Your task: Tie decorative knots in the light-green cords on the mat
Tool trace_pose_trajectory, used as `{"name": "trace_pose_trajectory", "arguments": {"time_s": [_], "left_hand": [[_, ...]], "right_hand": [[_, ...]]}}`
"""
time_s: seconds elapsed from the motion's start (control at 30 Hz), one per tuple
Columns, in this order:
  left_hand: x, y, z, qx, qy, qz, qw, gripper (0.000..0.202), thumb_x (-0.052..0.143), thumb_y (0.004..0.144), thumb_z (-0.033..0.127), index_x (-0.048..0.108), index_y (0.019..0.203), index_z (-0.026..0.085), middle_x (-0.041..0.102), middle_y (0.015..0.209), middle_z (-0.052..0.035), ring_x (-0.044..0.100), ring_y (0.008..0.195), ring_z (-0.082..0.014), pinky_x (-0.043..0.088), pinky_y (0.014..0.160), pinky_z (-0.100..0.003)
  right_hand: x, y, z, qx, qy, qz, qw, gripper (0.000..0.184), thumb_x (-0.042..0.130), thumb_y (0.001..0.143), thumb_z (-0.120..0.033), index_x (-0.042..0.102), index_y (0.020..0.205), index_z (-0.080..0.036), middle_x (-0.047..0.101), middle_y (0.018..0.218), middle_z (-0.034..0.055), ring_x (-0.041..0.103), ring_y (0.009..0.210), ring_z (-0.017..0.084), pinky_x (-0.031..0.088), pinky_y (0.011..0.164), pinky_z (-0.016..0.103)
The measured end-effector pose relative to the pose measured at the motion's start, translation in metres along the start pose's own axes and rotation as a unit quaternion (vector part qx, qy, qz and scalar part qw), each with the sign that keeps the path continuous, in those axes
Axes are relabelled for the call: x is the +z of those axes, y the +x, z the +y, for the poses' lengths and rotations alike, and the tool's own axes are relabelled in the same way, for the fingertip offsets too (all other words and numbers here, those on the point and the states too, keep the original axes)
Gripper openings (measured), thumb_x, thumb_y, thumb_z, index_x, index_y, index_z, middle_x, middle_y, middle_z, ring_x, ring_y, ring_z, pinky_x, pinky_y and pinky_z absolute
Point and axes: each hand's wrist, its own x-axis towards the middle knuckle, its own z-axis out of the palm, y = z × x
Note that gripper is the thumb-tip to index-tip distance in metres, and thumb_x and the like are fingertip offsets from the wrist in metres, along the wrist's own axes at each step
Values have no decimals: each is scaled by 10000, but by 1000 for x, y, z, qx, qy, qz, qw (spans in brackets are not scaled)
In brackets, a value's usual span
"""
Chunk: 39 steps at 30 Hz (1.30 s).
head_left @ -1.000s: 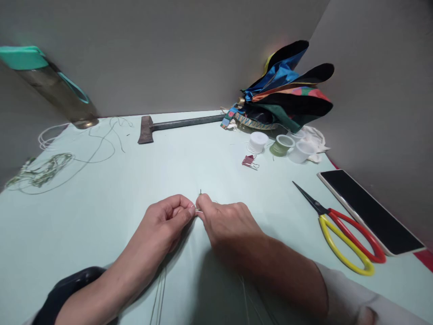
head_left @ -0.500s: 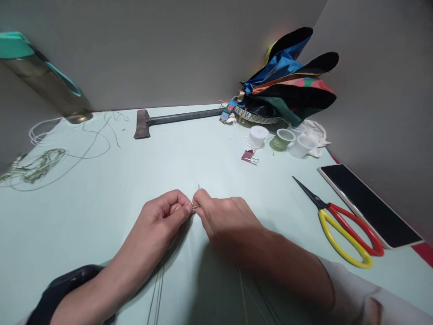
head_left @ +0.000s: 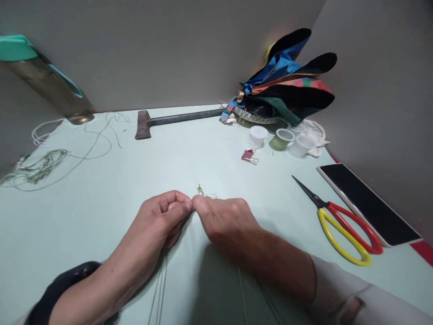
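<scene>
Near the table's middle my left hand (head_left: 165, 214) is closed in a pinch, thumb against forefinger, with a thin thread at its tips. My right hand (head_left: 225, 216) meets it, fingers curled and pinched on the same cord work. Just past the right fingertips a small green knotted cord piece (head_left: 200, 189) shows, with a dark tip. A fine loop of thread curls beside it. Long thin threads (head_left: 162, 284) trail from under my left hand toward the near edge, and more strands (head_left: 242, 293) run below my right forearm. What lies between the fingertips is mostly hidden.
Scissors (head_left: 338, 221) and a phone (head_left: 368, 203) lie at the right. A white spool (head_left: 257, 136), a green spool (head_left: 282, 141) and a binder clip (head_left: 249, 156) sit farther back. A hammer (head_left: 144, 125) lies along the back; tangled cord (head_left: 42, 167) and a bottle (head_left: 47, 79) are left.
My right hand has shifted slightly, and the green knotted cord with a thread loop now shows beyond its fingertips, where only a dark tip showed before. My left hand keeps its pinch.
</scene>
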Motion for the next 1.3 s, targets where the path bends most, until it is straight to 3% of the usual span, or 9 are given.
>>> {"name": "trace_pose_trajectory", "arguments": {"time_s": [0.17,0.4,0.5,0.63,0.83,1.0,1.1,1.3], "left_hand": [[3,-1,0,13,-13,20,1000,283,739,884,449,644,763,211,346,512,98,220,517,-96,163,483,-256],[2,-2,-3,30,0,23,999,292,757,893,467,635,781,225,277,542,113,174,537,-105,144,480,-259],[2,-2,-4,32,17,25,999,331,742,892,519,629,784,227,263,567,113,175,552,-110,160,480,-251],[5,-2,-3,38,46,39,997,347,753,856,530,615,755,229,271,567,113,186,545,-107,165,463,-241],[7,-6,0,49,78,52,994,324,729,827,514,625,730,223,298,550,111,208,526,-102,172,453,-240],[7,-8,2,57,88,50,993,345,706,827,543,621,727,224,302,546,110,228,526,-109,183,456,-245],[8,-8,2,61,91,43,993,352,699,810,552,614,717,224,292,538,114,225,529,-113,191,463,-248],[6,-6,-1,58,103,30,993,350,690,817,551,629,719,221,333,551,94,270,546,-125,213,481,-259]], "right_hand": [[9,-4,0,38,37,-9,999,50,610,1047,-187,654,1026,-176,581,756,-60,503,565,115,433,550,253],[-1,3,4,107,156,-36,981,162,505,1078,-227,653,1020,-196,631,686,-54,470,536,137,291,549,300],[-2,6,9,111,219,-27,969,205,497,1084,-231,660,963,-204,676,764,-33,552,639,139,331,606,301],[2,7,14,104,294,11,950,170,600,1038,-198,710,908,-191,666,843,-8,612,805,154,400,706,295],[6,6,16,114,375,105,914,119,735,915,-101,782,838,-179,572,789,-23,564,737,126,415,653,257],[8,3,10,109,397,158,898,137,701,892,-74,779,841,-175,572,828,-18,554,747,118,415,656,256],[7,1,7,121,395,139,900,129,680,862,-64,725,803,-170,554,805,-27,514,699,112,408,658,269],[-10,-7,7,167,404,17,899,182,609,835,-69,572,707,-193,507,724,-51,419,600,103,354,612,288]]}}
